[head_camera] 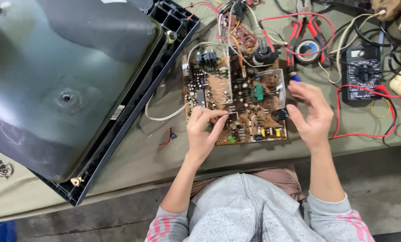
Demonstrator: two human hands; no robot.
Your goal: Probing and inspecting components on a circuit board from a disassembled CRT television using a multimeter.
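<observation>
A grey picture tube (70, 85) in its black frame (133, 105), cut off at left, bears a small white label. The left hand (203, 134) pinches a component, too small to identify, on the brown circuit board (236, 103). The right hand (312, 114) hovers open beside the board; a black meter (362, 74) lies beyond.

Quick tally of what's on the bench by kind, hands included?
Hands: 2 (left hand, right hand)
Circuit boards: 2 (main board, small board)
Picture tube: 1
Multimeter: 1
Pliers: 1
Tape roll: 1
Total: 8
</observation>
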